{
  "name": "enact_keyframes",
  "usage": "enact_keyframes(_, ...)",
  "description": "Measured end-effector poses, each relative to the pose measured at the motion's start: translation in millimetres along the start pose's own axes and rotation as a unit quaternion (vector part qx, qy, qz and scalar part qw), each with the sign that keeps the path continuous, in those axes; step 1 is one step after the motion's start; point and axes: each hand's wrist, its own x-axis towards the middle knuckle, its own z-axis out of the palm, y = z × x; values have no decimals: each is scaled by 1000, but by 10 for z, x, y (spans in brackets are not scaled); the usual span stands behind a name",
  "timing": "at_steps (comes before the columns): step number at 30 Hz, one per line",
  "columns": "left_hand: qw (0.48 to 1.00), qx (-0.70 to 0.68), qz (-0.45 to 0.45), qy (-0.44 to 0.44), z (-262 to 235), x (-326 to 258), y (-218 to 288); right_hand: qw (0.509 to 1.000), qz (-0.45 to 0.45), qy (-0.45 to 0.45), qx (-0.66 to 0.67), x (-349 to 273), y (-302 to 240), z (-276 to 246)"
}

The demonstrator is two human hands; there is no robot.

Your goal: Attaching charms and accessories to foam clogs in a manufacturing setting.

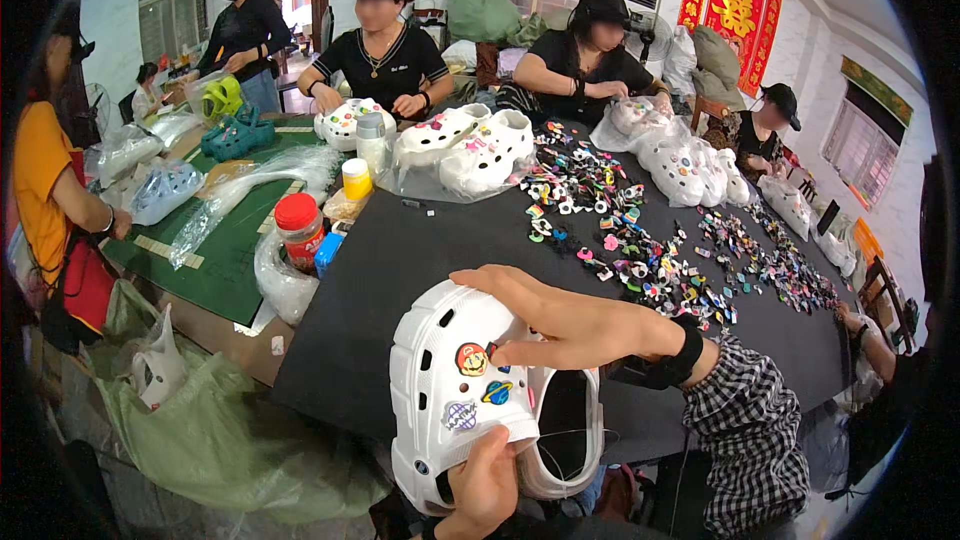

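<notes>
A white clog (415,395) is held up close in front of me, its vented upper dotted with a red-capped cartoon-face charm (472,359), a ringed-planet charm (497,393) and a purple-and-white checked charm (461,415). From below, my left hand (485,490) is closed around its side, thumb on the upper near the opening. My right hand (570,325) reaches across from the right, its fingers bent over the far edge. Its thumb presses beside the face charm, partly covering a small dark charm. My right fingertips are hidden behind the clog.
Loose shoe charms (640,250) lie heaped across the black table (370,270). Bagged white clogs (480,155) stand at the back, near a red-lidded jar (299,225) and a yellow tub (356,180). Several people work around the tables. A green sack (230,450) sits at lower left.
</notes>
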Motion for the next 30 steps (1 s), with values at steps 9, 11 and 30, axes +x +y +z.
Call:
enact_keyframes(9, 1000, 11, 23, 0, -29, -18, -45, 999, 41, 24, -25, -25, -128, 93)
enact_keyframes(11, 999, 26, 21, -5, -8, 19, -47, 999, 16, 40, -33, -36, -1, 105)
enact_keyframes(30, 996, -32, 78, 15, 137, 154, 447, 972, -174, 111, -108, -444, -338, 410)
